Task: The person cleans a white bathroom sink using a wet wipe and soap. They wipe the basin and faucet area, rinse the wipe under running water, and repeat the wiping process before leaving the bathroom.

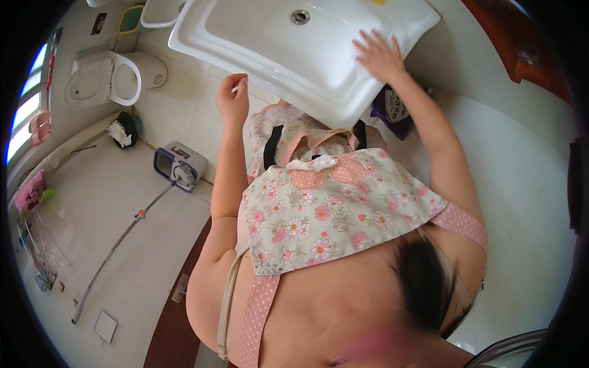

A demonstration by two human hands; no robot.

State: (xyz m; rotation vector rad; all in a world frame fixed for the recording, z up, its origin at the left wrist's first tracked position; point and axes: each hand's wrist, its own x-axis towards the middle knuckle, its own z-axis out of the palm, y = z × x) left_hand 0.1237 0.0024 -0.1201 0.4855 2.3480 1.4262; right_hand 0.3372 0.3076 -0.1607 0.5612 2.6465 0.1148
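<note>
A white ceramic washbasin [257, 55] lies before me, with a metal drain [300, 17] in its bowl. My right hand [379, 56] has its fingers spread over the basin's right side, palm down, holding nothing. Beside the basin's front edge is my left hand [233, 96], its fingers loosely curled; I see nothing in it, and cannot tell whether its fingertips touch the rim. A floral apron [322, 211] covers my front, and a crumpled white tissue or cloth [313, 163] rests at its pockets. Something yellow [379, 2] shows at the basin's far edge.
A purple bag bearing writing [393, 112] stands under the basin's right side. To the left are a toilet [126, 83] with its lid up, a mop bucket [195, 161], and a long mop handle [117, 248]. Dark red wood [501, 41] juts in at upper right.
</note>
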